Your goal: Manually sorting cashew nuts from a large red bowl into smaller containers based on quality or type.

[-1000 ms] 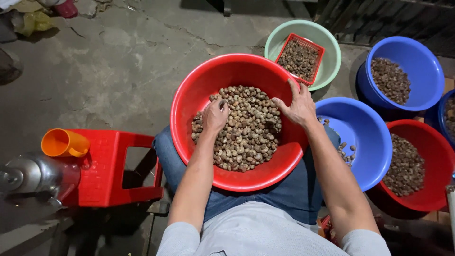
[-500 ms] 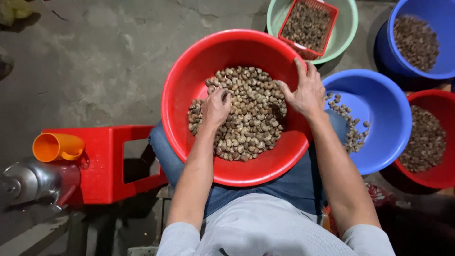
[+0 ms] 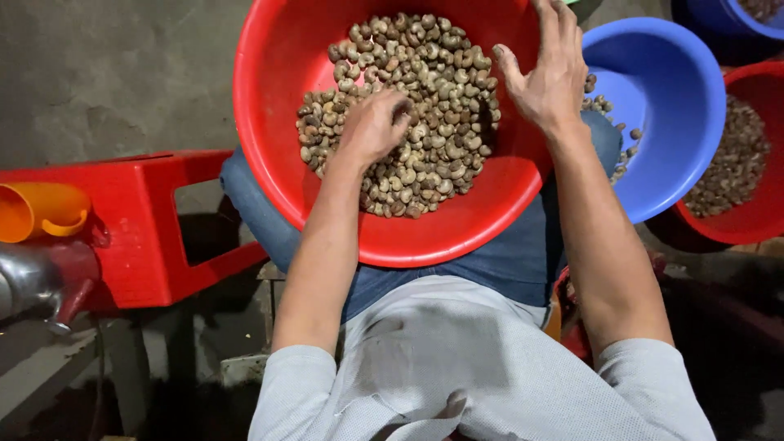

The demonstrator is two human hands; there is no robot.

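The big basin rests on the seated person's lap, and everything else sits around it. A heap of nuts lies inside it, toward its far side. The left hand rests on that heap; the right hand is at the basin's right inner wall. Just right of the basin stands a second basin with a few nuts in it, and beyond that, farther right, a third basin holding more. Left of the big basin stands a stool, with a cup lying at its left end.
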